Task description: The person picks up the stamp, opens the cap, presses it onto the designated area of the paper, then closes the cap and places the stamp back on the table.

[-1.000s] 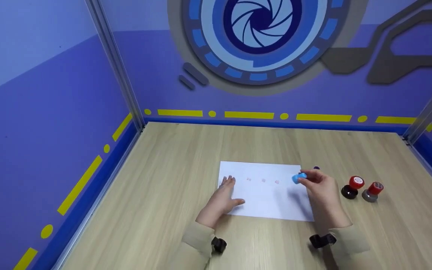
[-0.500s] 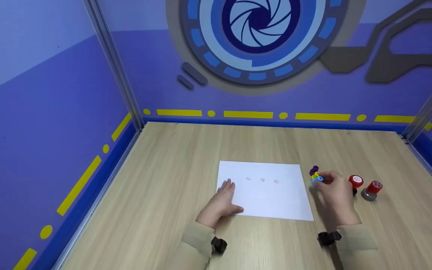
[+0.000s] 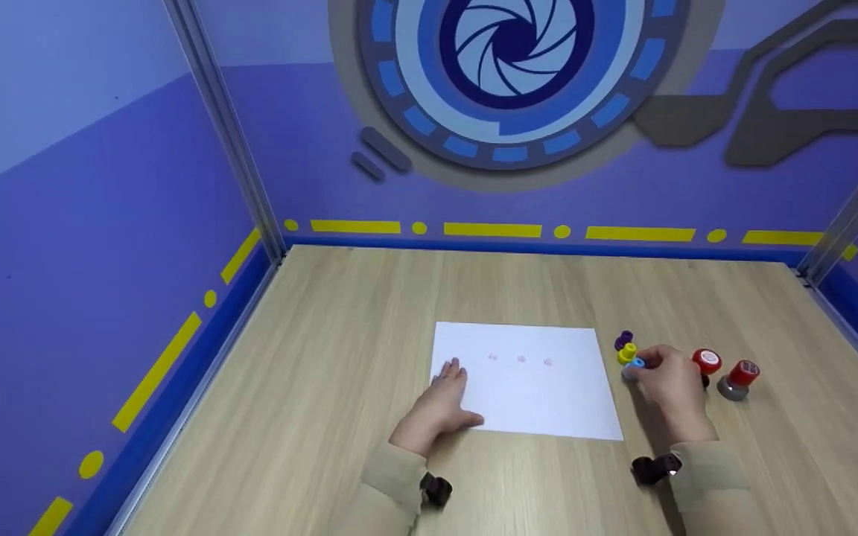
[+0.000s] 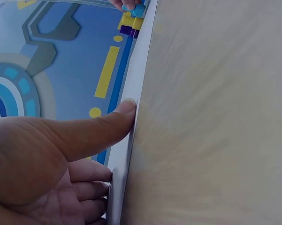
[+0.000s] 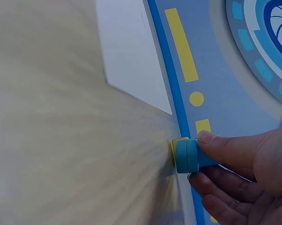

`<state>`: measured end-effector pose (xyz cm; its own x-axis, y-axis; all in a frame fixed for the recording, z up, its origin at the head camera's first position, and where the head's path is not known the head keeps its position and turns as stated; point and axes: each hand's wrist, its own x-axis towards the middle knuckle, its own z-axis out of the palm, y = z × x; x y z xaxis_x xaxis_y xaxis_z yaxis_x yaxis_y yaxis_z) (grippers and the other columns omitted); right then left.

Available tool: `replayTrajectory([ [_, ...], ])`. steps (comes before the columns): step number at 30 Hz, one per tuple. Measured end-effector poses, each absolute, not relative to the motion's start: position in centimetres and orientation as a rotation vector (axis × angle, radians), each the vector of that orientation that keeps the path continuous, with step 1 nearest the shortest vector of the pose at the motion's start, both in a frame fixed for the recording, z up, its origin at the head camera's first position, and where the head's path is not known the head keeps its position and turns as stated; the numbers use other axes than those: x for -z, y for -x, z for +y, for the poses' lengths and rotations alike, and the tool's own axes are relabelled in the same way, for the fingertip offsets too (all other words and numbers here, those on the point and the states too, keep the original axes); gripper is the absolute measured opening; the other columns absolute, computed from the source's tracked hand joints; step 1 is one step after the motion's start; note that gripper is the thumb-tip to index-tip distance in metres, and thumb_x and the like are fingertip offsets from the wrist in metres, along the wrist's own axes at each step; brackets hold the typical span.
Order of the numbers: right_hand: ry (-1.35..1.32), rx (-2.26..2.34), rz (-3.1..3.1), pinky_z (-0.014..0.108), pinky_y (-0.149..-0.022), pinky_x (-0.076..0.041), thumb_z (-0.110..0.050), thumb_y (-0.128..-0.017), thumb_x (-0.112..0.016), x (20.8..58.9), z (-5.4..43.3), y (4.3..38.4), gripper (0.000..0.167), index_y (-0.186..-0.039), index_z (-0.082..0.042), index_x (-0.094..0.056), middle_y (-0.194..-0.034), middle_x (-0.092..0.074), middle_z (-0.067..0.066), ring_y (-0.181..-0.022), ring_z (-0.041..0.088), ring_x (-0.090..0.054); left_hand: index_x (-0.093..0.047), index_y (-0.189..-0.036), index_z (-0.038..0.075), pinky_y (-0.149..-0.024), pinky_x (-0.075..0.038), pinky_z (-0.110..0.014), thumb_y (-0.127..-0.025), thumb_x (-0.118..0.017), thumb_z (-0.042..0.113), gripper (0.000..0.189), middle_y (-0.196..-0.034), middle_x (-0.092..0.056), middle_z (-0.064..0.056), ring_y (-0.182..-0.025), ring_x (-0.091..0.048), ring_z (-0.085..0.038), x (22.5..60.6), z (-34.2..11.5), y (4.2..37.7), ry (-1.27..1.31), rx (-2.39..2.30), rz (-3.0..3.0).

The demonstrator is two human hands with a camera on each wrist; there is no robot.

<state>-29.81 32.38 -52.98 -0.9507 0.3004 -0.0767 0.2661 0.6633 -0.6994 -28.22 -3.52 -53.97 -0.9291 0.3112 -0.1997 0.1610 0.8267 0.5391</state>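
My left hand (image 3: 440, 406) rests on the left part of a white sheet of paper (image 3: 541, 402), thumb spread toward its near edge. Three faint reddish stamp prints (image 3: 521, 359) run in a row across the sheet. Just right of the paper, my right hand (image 3: 671, 383) pinches a small blue stamp (image 5: 187, 155) between thumb and fingers, the stamp upright at the tabletop. A yellow stamp (image 3: 627, 353) stands directly behind it, partly covered by the blue one in the right wrist view. Farther back is a purple stamp (image 3: 624, 339).
Right of my right hand stand two red-topped stamps, one with a black base (image 3: 707, 362) partly behind the hand, the other with a grey base (image 3: 739, 380). The wooden table (image 3: 354, 313) is bounded by a blue-purple wall (image 3: 287, 149) at the back and sides.
My right hand has carried the blue stamp from over the paper's right edge rightward, then down to the table beside the yellow stamp. The left hand stays on the paper, its thumb shifted slightly nearer.
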Motion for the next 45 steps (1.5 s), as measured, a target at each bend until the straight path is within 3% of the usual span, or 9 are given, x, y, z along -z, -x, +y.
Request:
replayTrajectory([
  [10,0.414,-1.141,-2.839,0.03,-0.069,-0.061,-0.008,-0.089,-0.079,52.9,32.3,30.6,0.04,-0.122,0.008,-0.061,-0.116,-0.064,0.031,-0.092,0.036,-0.062,-0.031,-0.157,-0.008,-0.133,-0.018,-0.047,-0.09,-0.081,0.027,0.091,-0.171,-0.016,-0.023,-0.161,-0.013,-0.035,54.0,-3.7,28.2,-0.382,-0.794,2.709],
  [23,0.473,-1.163,-2.862,0.037,-0.081,-0.063,-0.013,-0.091,-0.078,52.6,32.2,30.2,0.047,-0.129,0.004,-0.056,-0.128,-0.061,0.029,-0.101,0.038,-0.062,-0.031,-0.158,-0.006,-0.133,-0.018,-0.046,-0.09,-0.081,0.027,0.09,-0.171,-0.016,-0.021,-0.161,-0.013,-0.033,53.9,-3.5,28.3,-0.356,-0.789,2.709],
  [31,0.394,-1.145,-2.815,0.054,-0.097,-0.057,-0.019,-0.095,-0.075,51.5,32.5,28.3,0.05,-0.134,0.006,-0.056,-0.13,-0.062,0.031,-0.112,0.043,-0.062,-0.031,-0.157,-0.006,-0.133,-0.019,-0.046,-0.09,-0.081,0.027,0.09,-0.171,-0.017,-0.021,-0.161,-0.014,-0.034,54.1,-3.5,28.3,-0.368,-0.779,2.714],
  [33,0.354,-1.122,-2.782,0.052,-0.096,-0.058,-0.02,-0.095,-0.075,51.1,32.8,27.7,0.049,-0.133,0.006,-0.058,-0.129,-0.063,0.031,-0.113,0.044,-0.062,-0.032,-0.157,-0.007,-0.132,-0.019,-0.046,-0.09,-0.081,0.028,0.09,-0.171,-0.018,-0.022,-0.161,-0.014,-0.034,54.1,-3.5,28.3,-0.373,-0.776,2.717],
  [35,0.314,-1.113,-2.743,0.038,-0.09,-0.061,-0.022,-0.097,-0.073,50.6,33.2,27.1,0.047,-0.133,0.005,-0.06,-0.128,-0.065,0.03,-0.113,0.043,-0.064,-0.032,-0.157,-0.007,-0.132,-0.02,-0.047,-0.09,-0.082,0.028,0.09,-0.171,-0.018,-0.022,-0.161,-0.015,-0.034,54.1,-3.5,28.3,-0.38,-0.772,2.722],
  [38,0.263,-1.085,-2.679,0.013,-0.076,-0.056,-0.027,-0.098,-0.072,49.6,34.2,26.3,0.045,-0.131,0.002,-0.063,-0.126,-0.068,0.028,-0.106,0.033,-0.068,-0.032,-0.157,-0.007,-0.132,-0.02,-0.047,-0.089,-0.082,0.028,0.091,-0.171,-0.018,-0.023,-0.161,-0.015,-0.035,54.0,-3.6,28.2,-0.382,-0.783,2.723],
  [40,0.262,-1.094,-2.629,0.002,-0.069,-0.047,-0.031,-0.099,-0.07,48.9,34.9,26.0,0.045,-0.131,0.001,-0.065,-0.125,-0.07,0.025,-0.098,0.013,-0.069,-0.032,-0.157,-0.007,-0.132,-0.021,-0.048,-0.089,-0.082,0.028,0.091,-0.17,-0.018,-0.023,-0.16,-0.016,-0.035,53.9,-3.7,28.2,-0.382,-0.784,2.726],
  [42,0.274,-1.108,-2.582,0.0,-0.067,-0.046,-0.033,-0.099,-0.07,48.4,35.9,25.7,0.046,-0.13,0.0,-0.066,-0.121,-0.073,0.02,-0.089,-0.006,-0.064,-0.032,-0.157,-0.007,-0.132,-0.021,-0.048,-0.089,-0.082,0.027,0.091,-0.171,-0.018,-0.023,-0.16,-0.016,-0.035,53.9,-3.7,28.2,-0.379,-0.788,2.725],
  [45,0.328,-1.18,-2.543,0.001,-0.068,-0.046,-0.038,-0.098,-0.07,47.9,37.6,25.4,0.051,-0.133,-0.002,-0.065,-0.105,-0.075,-0.01,-0.081,-0.023,-0.051,-0.031,-0.157,-0.007,-0.132,-0.02,-0.048,-0.089,-0.082,0.027,0.091,-0.171,-0.017,-0.022,-0.161,-0.015,-0.035,54.0,-3.7,28.2,-0.378,-0.796,2.721],
])
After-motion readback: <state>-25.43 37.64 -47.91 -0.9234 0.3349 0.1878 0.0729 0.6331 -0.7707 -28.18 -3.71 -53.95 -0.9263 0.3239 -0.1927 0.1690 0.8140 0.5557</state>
